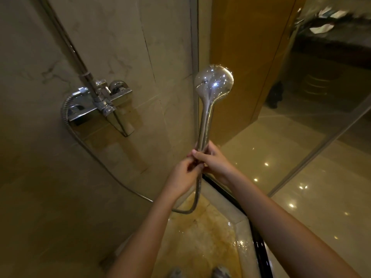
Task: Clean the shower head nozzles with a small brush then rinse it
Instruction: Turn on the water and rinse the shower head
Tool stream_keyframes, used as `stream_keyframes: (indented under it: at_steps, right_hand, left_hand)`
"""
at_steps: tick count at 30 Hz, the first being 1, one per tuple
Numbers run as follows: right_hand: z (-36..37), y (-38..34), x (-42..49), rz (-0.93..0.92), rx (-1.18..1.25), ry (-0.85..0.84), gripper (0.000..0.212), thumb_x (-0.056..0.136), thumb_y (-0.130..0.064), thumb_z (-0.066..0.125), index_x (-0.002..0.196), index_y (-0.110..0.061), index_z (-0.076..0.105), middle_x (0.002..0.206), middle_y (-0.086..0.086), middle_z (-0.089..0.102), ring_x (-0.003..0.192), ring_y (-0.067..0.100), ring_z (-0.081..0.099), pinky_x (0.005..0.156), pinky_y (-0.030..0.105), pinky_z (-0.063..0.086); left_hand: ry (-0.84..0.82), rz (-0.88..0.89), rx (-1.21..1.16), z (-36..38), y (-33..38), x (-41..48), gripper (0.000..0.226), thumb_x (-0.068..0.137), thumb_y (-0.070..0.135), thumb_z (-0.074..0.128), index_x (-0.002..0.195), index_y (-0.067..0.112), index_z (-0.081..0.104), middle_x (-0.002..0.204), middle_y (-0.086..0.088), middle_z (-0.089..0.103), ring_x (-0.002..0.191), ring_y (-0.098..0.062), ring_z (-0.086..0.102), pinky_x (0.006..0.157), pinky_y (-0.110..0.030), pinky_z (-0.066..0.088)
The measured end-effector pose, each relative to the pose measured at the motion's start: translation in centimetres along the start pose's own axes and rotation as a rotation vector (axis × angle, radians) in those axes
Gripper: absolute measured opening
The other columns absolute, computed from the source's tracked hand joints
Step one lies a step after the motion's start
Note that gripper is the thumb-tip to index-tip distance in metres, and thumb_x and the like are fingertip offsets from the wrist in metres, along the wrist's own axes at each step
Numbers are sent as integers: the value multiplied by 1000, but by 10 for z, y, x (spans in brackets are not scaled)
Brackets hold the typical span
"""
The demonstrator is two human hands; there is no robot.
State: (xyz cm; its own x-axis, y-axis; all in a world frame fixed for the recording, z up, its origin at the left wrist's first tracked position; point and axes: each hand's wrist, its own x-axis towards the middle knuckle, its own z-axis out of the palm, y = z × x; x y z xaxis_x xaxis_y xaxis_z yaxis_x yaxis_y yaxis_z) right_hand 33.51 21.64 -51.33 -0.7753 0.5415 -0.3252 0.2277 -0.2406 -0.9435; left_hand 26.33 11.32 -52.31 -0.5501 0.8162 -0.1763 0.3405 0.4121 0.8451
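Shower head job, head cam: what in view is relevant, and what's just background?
Job: shower head, gripped at its handle by left hand and right hand; hose; mixer valve. No brush in view.
Lying about: glass panel; dark counter with papers; wet floor.

Both bare forearms reach forward and converge. Right hand point(215, 161) grips the lower handle of the shower head point(213, 83), fingers curled round it. Left hand point(183, 173) touches the right hand, fingers pinching the handle's base.
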Motion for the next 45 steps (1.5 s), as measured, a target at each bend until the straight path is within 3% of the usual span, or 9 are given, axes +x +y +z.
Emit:
stream_keyframes:
  at_steps: [5,8,11,16,19,25,30,35,45]
  right_hand:
    - [11,15,19,84,42,-75,17,92,-11,60,103,-11,47,89,1,63,81,14,65,75,38,56]
    - [10,22,32,106,8,-23,14,90,-2,56,94,-11,46,76,4,54,59,13,54,56,30,48]
    - [4,29,45,87,-73,119,13,90,-4,54,84,-13,47,65,4,47,48,12,43,41,22,35]
    - [1,55,68,67,-208,327,19,80,-16,64,65,-10,54,57,2,49,52,14,45,49,25,37]
    - [-3,78,86,88,-265,317,42,63,-31,61,79,8,61,64,4,51,62,15,49,58,28,38]
    - [-24,106,102,135,-408,302,13,76,-18,64,74,-5,65,64,5,53,61,17,51,54,26,38]
    - [-46,143,111,182,-473,314,19,76,-21,64,81,-3,68,66,4,59,64,17,57,60,28,46]
    - [-58,170,119,241,-560,329,9,78,-25,67,77,-17,66,73,10,67,67,21,64,62,32,52]
    - [-37,189,134,217,-595,217,14,82,-27,66,71,-25,58,64,-4,60,55,9,56,49,21,39]
  left_hand:
    - [215,-144,-163,-16,-29,5,23,90,22,57,70,32,65,75,6,67,78,-14,60,72,-29,43]
    - [490,-251,-334,-46,-51,10,6,88,18,60,82,19,58,92,-13,66,89,-29,60,79,-35,44]
    - [631,-275,-339,-89,-54,18,34,91,21,57,118,4,46,117,-19,54,96,-25,53,79,-27,41]
    - [741,-186,-327,-138,-50,51,58,93,32,50,139,4,27,139,-15,41,115,-22,47,88,-21,36]
    - [737,-130,-371,-143,-52,66,63,93,39,48,143,7,28,145,-11,40,131,-24,41,105,-29,35]
    - [841,-17,-508,-138,-64,94,37,95,35,47,112,2,48,81,9,68,75,3,63,76,-14,47]
    - [953,122,-559,-134,-84,111,60,89,44,54,109,-13,49,85,-10,66,68,-8,67,73,-23,55]
    - [1055,220,-563,-128,-87,122,17,94,25,52,81,14,49,55,12,67,51,0,63,62,-23,55]
    - [1124,304,-553,-121,-89,122,17,92,28,54,78,22,48,54,12,67,50,-2,62,69,-38,54]
